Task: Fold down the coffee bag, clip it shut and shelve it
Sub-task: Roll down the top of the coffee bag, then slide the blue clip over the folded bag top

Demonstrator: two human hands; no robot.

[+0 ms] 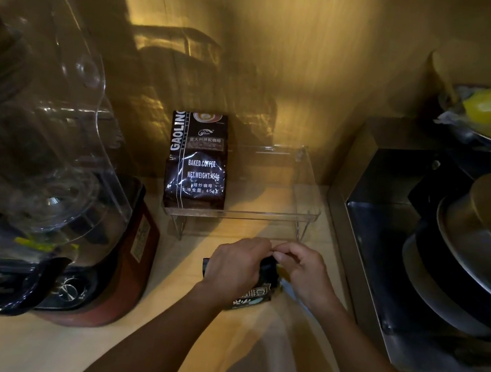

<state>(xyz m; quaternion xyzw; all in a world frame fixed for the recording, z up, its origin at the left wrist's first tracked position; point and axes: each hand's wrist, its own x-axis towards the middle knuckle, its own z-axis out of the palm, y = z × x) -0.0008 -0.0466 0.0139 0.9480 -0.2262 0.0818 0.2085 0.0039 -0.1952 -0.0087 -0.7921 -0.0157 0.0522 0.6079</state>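
Observation:
A small black coffee bag (253, 297) stands on the wooden counter between my hands. My left hand (234, 266) wraps around its left side and top. My right hand (304, 273) pinches the bag's top edge from the right, fingertips meeting those of the left. Most of the bag is hidden by my hands, and I see no clip. Behind them stands a clear acrylic shelf (265, 215) on short legs. A second, larger dark coffee bag (198, 161) stands upright on the shelf's left end.
A large blender with a clear cover (28, 133) and red base fills the left. A steel appliance (390, 242) with stacked metal lids (487, 245) occupies the right. A bowl with something yellow (490, 113) sits at the back right. A wooden wall closes the back.

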